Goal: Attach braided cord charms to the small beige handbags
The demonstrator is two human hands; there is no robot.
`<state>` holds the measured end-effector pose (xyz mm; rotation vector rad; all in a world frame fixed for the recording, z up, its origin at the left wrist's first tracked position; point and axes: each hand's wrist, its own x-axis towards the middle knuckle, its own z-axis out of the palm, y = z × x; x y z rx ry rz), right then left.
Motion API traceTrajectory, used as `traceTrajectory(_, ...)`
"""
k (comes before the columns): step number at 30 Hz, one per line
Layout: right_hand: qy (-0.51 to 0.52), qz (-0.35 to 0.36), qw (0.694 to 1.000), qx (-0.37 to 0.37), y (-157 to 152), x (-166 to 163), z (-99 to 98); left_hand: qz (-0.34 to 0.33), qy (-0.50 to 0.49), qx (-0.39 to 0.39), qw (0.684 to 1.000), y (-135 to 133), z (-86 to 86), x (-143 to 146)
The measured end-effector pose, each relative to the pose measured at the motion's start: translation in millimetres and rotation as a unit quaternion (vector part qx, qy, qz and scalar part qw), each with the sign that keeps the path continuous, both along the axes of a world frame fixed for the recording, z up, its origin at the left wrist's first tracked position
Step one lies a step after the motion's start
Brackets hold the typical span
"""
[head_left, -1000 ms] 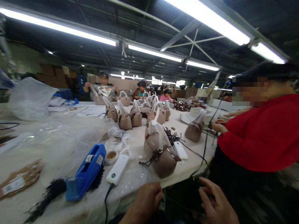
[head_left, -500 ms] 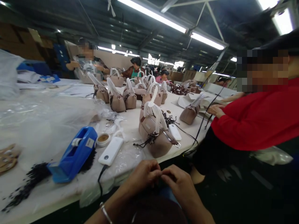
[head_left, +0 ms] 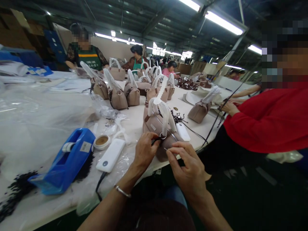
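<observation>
A beige handbag [head_left: 149,120] with white-wrapped handles [head_left: 165,120] stands near the table edge in front of me. My left hand [head_left: 146,150] is at its front side, thumb and fingers closed on a dark cord [head_left: 157,140] by the metal ring [head_left: 163,136] under the handle. Just right of it, my right hand [head_left: 187,162] pinches a small thin piece [head_left: 166,149] with a pale tip, too small to name. The lower part of the bag is partly hidden behind both hands.
On the left lie a blue tape dispenser [head_left: 66,160], a round tin [head_left: 101,141], a white power bank [head_left: 111,155] with a cable, and black strands [head_left: 16,189]. Several more handbags [head_left: 117,96] stand behind. A person in red [head_left: 271,118] works at the right.
Both hands have risen from the table's edge to the handbag. They have parted, and the left hand has closed on the dark cord. The view has shifted slightly.
</observation>
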<state>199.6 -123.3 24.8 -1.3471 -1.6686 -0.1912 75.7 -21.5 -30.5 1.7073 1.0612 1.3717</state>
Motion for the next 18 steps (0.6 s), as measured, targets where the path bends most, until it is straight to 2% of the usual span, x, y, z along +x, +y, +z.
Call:
traceTrajectory(2,-0.031,0.0,0.999,0.015,9,-2,-1.8,0.013,0.076,0.009,0.997,0,-2.4,2)
traceTrajectory(4,-0.066,-0.007,0.998,0.007,17,-1,-6.4,0.01,0.103,-0.01,0.995,-1,-2.3,3)
traceTrajectory(10,-0.132,-0.05,0.99,-0.03,39,6,-21.9,-0.061,0.033,-0.109,0.992,-5,5.3,5)
traceTrajectory(14,-0.14,-0.065,0.987,-0.044,45,9,-26.9,-0.088,-0.017,-0.118,0.989,-5,3.2,7)
traceTrajectory(18,-0.152,-0.069,0.984,-0.055,47,12,-29.7,-0.095,-0.023,-0.104,0.99,-8,1.2,6)
